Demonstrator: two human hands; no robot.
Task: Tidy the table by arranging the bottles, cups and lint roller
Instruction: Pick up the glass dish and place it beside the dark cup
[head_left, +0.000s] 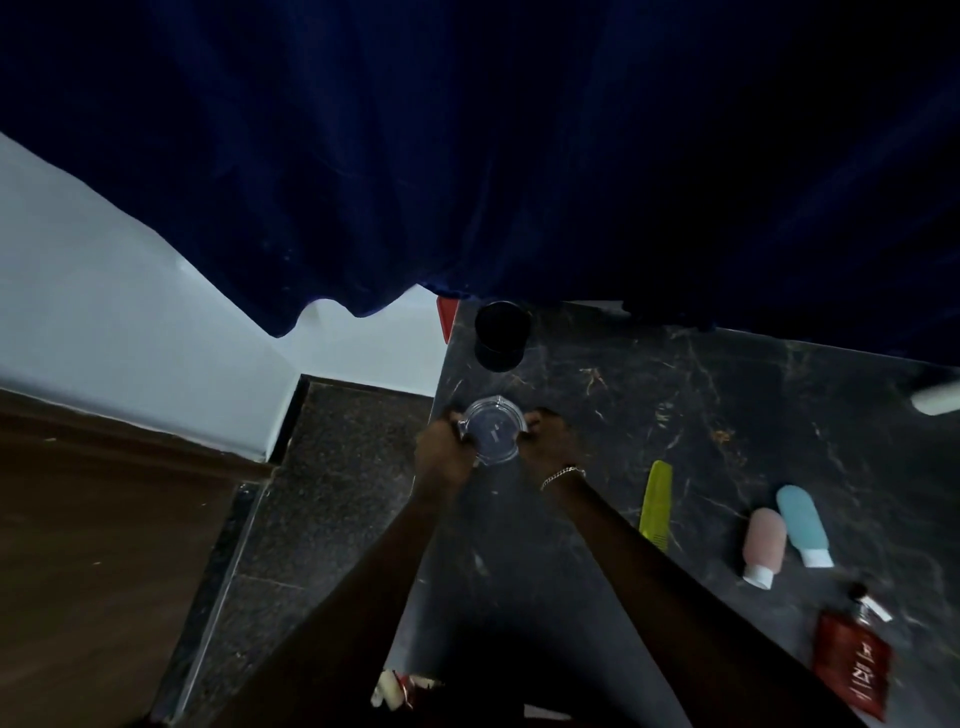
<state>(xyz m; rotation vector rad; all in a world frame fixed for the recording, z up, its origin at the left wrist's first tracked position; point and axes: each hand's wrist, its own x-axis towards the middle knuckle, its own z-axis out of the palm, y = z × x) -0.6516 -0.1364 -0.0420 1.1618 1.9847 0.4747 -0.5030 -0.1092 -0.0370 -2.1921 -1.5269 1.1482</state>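
I read this as a room in a home, likely a bedroom or dressing corner. Both hands hold a clear plastic cup (491, 431) over a black marble-patterned tabletop (675, 395) strewn with toiletries. Right of the right hand (545, 436) lie a yellow-green plastic comb (655, 504), a pink squeeze bottle with a white cap (762, 543), a light blue squeeze bottle (802, 519) and a dark red perfume bottle (852, 665). Beyond the hands hangs a heavy dark blue velvet curtain (467, 156). Left of the left hand (441, 441) I see a white wall (104, 312), a dark speckled stone floor (337, 467) and a brown wooden surface (104, 545)
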